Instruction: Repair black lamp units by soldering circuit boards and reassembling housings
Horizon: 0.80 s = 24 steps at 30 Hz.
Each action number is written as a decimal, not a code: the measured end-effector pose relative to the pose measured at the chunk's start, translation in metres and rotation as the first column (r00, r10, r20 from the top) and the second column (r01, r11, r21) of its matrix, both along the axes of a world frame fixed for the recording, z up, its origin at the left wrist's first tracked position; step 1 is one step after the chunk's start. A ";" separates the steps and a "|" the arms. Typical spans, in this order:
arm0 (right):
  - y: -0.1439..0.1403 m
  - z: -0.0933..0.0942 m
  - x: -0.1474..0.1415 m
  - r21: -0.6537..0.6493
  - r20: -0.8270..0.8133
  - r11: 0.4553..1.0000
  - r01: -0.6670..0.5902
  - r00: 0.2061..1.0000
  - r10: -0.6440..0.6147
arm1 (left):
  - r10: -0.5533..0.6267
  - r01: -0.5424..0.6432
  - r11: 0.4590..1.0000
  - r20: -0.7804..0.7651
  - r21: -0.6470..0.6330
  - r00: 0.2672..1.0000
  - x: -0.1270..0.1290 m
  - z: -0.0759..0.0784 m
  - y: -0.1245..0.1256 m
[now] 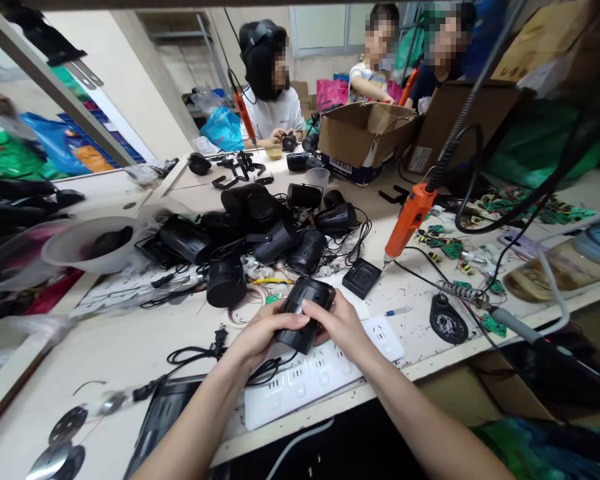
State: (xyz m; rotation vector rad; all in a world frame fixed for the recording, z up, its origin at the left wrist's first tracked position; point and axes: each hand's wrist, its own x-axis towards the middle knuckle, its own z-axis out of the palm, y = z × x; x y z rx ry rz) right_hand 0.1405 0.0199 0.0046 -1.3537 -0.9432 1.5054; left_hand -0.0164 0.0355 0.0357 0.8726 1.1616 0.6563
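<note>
Your left hand (264,333) wraps the near end of the black housing (305,313), fingers curled shut on it. It sits just above the white power strip (325,373). Your right hand (341,327) clamps its right side. The cord (200,353) trailing left could snag and tug the housing loose.

Black housing (305,313) underside hidden by fingers (314,308).

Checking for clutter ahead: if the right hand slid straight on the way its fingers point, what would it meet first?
The right hand points up-left across the black housing it holds. Beyond that, probably the black cylindrical unit in the pile, though depth is unclear.
</note>
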 end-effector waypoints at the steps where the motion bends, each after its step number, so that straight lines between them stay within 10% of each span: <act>1: 0.002 0.001 0.001 -0.012 0.000 1.000 0.008 1.000 -0.008 | -0.005 0.005 1.000 -0.010 0.010 1.000 0.002 -0.001 0.002; 11: 0.016 0.002 0.026 -0.032 0.172 0.998 -0.047 0.984 0.052 | 0.004 0.030 0.981 -0.177 0.189 0.984 0.010 -0.005 0.021; 16: -0.011 0.003 0.043 0.353 0.563 0.934 -0.047 0.808 -0.172 | 0.003 0.033 0.986 -0.212 0.163 0.977 0.013 -0.006 0.018; 22: -0.044 -0.005 0.030 0.474 0.534 0.873 -0.116 0.826 -0.180 | 0.027 -0.027 1.000 -0.054 0.000 0.998 0.017 -0.003 0.020; 24: -0.044 -0.005 0.027 0.614 0.529 0.776 -0.141 0.804 -0.272 | 0.000 0.002 0.995 0.026 -0.099 1.000 0.017 0.000 0.020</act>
